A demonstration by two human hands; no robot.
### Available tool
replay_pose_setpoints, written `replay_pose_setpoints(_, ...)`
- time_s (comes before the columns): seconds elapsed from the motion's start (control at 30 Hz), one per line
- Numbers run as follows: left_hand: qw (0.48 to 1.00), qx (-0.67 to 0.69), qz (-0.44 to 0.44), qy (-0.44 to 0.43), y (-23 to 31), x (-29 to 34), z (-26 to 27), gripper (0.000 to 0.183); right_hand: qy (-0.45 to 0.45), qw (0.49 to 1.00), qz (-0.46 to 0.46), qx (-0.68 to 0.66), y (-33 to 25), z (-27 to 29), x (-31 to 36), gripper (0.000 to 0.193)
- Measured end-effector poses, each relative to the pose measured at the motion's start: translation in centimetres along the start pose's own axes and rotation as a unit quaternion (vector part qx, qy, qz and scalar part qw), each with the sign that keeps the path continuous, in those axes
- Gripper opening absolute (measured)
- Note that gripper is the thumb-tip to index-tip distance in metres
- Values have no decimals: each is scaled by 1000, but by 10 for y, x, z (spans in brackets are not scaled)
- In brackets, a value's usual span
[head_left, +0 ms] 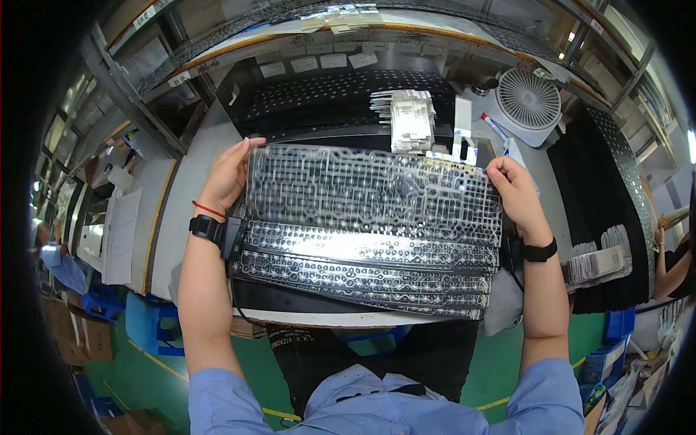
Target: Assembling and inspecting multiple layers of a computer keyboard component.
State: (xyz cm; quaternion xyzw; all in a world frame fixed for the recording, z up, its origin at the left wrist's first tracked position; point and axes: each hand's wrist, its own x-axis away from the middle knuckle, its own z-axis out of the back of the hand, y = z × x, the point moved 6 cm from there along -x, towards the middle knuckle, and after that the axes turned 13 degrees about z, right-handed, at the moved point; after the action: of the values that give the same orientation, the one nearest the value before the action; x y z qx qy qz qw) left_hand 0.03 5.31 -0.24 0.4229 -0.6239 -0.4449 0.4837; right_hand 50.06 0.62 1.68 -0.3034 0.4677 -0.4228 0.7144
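Note:
Stretched between my hands is a thin, see-through keyboard membrane sheet (362,188) with dark and silvery traces, slightly blurred. My left hand (230,176) grips its upper left corner, thumb and fingers closed at the edge. At the upper right corner, my right hand (518,197) pinches the sheet between thumb and fingers. Below it, nearer to me, similar membrane sheets (362,283) lie overlapped in a staggered stack, with glare across the middle. A black strap is on each wrist, and each has a dark cabled unit beside it.
Beyond the sheet stands a bundle of pale, layered pieces (412,122) before a row of black dotted sheets (319,98). A white fan (528,101) and a red-capped marker (494,125) are at the back right. More pale pieces (598,262) lie on black material at right, near another person's arm (674,272).

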Motion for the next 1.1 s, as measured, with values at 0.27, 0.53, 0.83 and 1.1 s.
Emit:
replay_pose_setpoints(0.27, 999, -28, -7, -23, -5, -3, -4, 20, 45, 998, -12, -37, 6, 3, -1, 12)
replay_pose_setpoints(0.53, 997, 32, -48, 49, 3, -2, 5, 17, 74, 991, -29, -110, 4, 6, -2, 19)
replay_pose_setpoints(0.83, 998, 13, -57, 16, 0, -5, 25, 18, 140, 981, 3, -134, 3, 18, 0, 18)
replay_pose_setpoints(1.1, 993, 88, -64, 45, 6, 1, 9, 25, 223, 960, 42, -165, -2, 29, 0, 14)
